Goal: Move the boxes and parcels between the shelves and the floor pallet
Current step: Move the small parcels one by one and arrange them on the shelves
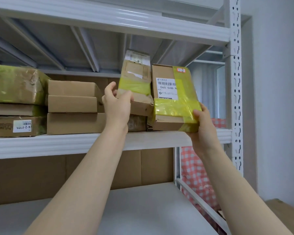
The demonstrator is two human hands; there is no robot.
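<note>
Two cardboard parcels stand tilted at the right end of the white shelf (75,143). My left hand (116,103) grips the lower left edge of the narrower parcel (135,82), which has a yellow tape band and a torn label. My right hand (203,128) holds the lower right corner of the wider parcel (170,92), wrapped in yellow tape with a barcode label and a small red sticker on top. The two parcels touch side by side, and the wider one's bottom edge is at the shelf's front lip.
Flat cardboard boxes (73,106) are stacked to the left on the same shelf, with a taped stack (15,99) further left. A perforated white upright (235,82) bounds the rack on the right. The lower shelf board (126,209) lies below, and red checkered fabric (196,175) hangs behind it.
</note>
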